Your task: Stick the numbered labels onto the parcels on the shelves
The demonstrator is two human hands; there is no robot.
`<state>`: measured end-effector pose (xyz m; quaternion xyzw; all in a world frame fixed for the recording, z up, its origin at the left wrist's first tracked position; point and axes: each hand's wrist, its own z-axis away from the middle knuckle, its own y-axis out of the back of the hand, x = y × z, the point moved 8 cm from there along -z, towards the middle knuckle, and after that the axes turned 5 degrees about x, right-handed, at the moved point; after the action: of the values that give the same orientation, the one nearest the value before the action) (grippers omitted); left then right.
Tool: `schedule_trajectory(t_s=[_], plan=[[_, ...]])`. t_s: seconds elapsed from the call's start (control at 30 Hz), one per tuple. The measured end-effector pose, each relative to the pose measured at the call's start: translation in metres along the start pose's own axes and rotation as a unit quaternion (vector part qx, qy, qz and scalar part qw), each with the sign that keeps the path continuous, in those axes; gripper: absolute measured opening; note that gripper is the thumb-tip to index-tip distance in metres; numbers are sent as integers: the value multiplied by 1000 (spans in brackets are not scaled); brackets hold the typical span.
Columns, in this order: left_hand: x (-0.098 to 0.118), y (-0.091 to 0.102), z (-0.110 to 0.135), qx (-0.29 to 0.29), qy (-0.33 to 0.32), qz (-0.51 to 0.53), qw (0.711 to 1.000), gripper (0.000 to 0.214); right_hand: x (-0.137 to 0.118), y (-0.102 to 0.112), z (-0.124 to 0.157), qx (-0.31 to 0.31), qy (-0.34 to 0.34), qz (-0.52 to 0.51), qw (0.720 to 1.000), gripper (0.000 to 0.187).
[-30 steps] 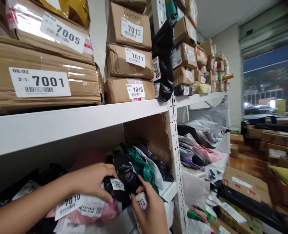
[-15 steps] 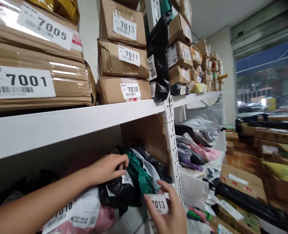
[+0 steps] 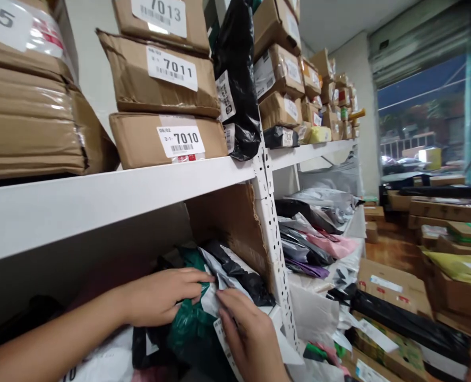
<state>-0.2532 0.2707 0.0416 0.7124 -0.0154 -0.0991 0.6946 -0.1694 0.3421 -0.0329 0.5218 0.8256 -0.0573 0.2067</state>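
Observation:
My left hand (image 3: 171, 294) reaches into the lower shelf with its fingers bent over a shiny green parcel bag (image 3: 193, 326), close to a white patch on it. My right hand (image 3: 253, 329) is closed around a printed paper label (image 3: 224, 339), seen nearly edge-on, and its fingertips meet the white-grey parcel bag (image 3: 219, 270) behind the green one. Farther back leans a black parcel bag (image 3: 245, 273). A white labelled parcel (image 3: 103, 355) lies below my left forearm, partly hidden.
The white shelf edge (image 3: 139, 193) runs above my hands, carrying numbered cardboard boxes (image 3: 171, 140). A cardboard divider (image 3: 227, 220) and perforated post (image 3: 275, 254) stand to the right. Beyond are bagged parcels (image 3: 323, 239) and floor boxes (image 3: 394, 286).
My left hand has shifted from the black bag onto the green one. My right hand has moved up and left with the label, reaching the bags. The view has swung rightward.

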Motion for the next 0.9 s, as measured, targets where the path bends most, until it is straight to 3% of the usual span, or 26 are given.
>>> schedule_trajectory(t_s=[0.07,0.2,0.33,0.53,0.7,0.8,0.9], plan=[[-2,0,-2,12,29,43,999,19,13,0,-2,3,-8,48,999,37],[-5,-2,-4,30,43,62,997,43,38,-2,2,19,-45,77,996,54],[-11,-8,-3,25,41,41,998,28,50,-2,8,40,-79,32,996,59],[-18,-16,7,53,65,-6,996,24,55,-3,9,52,-88,-13,995,59],[-12,-16,12,70,67,-9,995,24,55,-5,8,52,-89,-37,994,59],[-13,-16,10,58,77,-13,995,25,53,1,9,74,-93,-88,989,61],[-16,-18,7,9,100,14,995,25,53,3,17,79,-140,-179,971,49]])
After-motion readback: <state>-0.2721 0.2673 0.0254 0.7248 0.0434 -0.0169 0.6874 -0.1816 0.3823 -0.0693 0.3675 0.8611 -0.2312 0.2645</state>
